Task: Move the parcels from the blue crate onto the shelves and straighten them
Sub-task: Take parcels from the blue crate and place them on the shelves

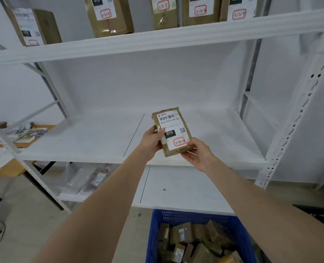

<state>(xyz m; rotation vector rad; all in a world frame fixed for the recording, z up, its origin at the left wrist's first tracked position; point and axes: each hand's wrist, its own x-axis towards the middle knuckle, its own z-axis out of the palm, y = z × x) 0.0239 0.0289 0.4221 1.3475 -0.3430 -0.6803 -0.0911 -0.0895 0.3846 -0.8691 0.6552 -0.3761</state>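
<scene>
A small brown parcel with a white label marked "010" and a red-circled code is held up in front of the white middle shelf. My left hand grips its left edge, thumb on the label. My right hand holds its lower right corner from beneath. The blue crate stands on the floor at the bottom of the view, with several brown parcels lying jumbled inside. On the upper shelf, several labelled parcels stand upright in a row.
A perforated white upright frames the rack on the right. A lower shelf carries clear-wrapped packets at its left end. To the left stands a wooden table with papers on it.
</scene>
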